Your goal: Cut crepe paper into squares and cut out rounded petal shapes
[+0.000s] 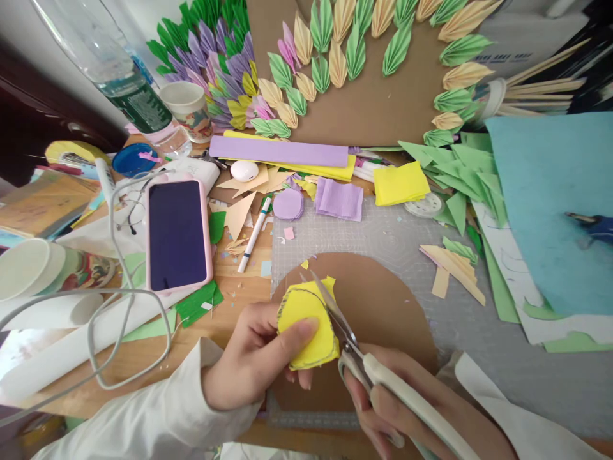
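Observation:
Pinched between the thumb and fingers of my left hand (268, 351) is a yellow piece of paper (306, 306), with a rounded outline drawn on it in dark pencil. My right hand (402, 396) grips a pair of scissors (383, 374) with white handles. The scissor blades are parted at the upper right edge of the yellow paper, along the drawn line. Below both hands lies a round brown cardboard disc (383, 300). A tiny yellow scrap (305, 264) rests near the blade tips.
A grey cutting mat (479, 345) covers the right side of the wooden table. Stacked purple paper (339, 199) and yellow paper (401, 183) lie behind the disc. A phone (177, 236), a cable (98, 364) and paper cups (31, 268) stand left. Pleated paper leaves (397, 48) decorate cardboard behind.

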`<state>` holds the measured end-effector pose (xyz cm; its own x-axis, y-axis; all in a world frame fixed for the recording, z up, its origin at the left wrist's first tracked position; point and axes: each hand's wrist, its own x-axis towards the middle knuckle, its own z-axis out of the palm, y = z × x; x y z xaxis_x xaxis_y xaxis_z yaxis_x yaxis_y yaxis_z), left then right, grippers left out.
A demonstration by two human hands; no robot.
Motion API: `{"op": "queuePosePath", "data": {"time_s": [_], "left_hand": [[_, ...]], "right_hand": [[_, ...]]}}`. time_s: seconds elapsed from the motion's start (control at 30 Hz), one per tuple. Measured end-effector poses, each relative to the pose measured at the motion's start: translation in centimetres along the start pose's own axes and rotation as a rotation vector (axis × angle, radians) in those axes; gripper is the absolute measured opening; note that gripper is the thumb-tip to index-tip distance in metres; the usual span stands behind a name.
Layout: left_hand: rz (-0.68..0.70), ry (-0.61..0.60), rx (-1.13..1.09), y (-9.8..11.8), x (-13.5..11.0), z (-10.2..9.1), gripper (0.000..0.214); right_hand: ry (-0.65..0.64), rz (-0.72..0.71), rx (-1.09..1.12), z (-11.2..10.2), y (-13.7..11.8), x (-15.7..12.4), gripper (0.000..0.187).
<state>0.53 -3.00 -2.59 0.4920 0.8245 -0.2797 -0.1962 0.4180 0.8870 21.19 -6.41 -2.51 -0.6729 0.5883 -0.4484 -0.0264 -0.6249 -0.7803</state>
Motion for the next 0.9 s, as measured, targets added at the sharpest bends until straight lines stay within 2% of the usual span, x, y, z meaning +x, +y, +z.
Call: {"op": "queuePosePath", "data": {"time_s": [0.1, 0.33, 0.47, 0.63, 0.7, 0.9], "left_hand": [[-0.019, -0.042, -0.039, 0.0, 0.0, 0.0, 0.046], [-0.065, -0.013, -0.08, 0.3, 0.1, 0.0, 0.047], [-0.013, 0.024, -0.1, 0.0, 0.0, -0.1, 0.039], [0.097, 0.154, -0.052, 0.1, -0.2, 0.0, 0.024], [0.088, 0.136, -0.039, 0.2, -0.2, 0.0, 0.027], [0.028, -0.041, -0.102, 0.7, 0.0, -0.2, 0.032]], "right_hand": [[0.017, 0.029, -0.042, 0.0, -0.3, -0.2, 0.051], [0.031, 0.013, 0.004, 0.3, 0.5, 0.1, 0.054], [0.043, 0.055, -0.014, 0.5, -0.1, 0.3, 0.056], [0.076, 0.144, -0.049, 0.7, -0.8, 0.3, 0.061], [0.054, 0.14, -0.05, 0.6, -0.9, 0.2, 0.062], [-0.003, 0.187, -0.095, 0.1, -2.2, -0.2, 0.067]]}}
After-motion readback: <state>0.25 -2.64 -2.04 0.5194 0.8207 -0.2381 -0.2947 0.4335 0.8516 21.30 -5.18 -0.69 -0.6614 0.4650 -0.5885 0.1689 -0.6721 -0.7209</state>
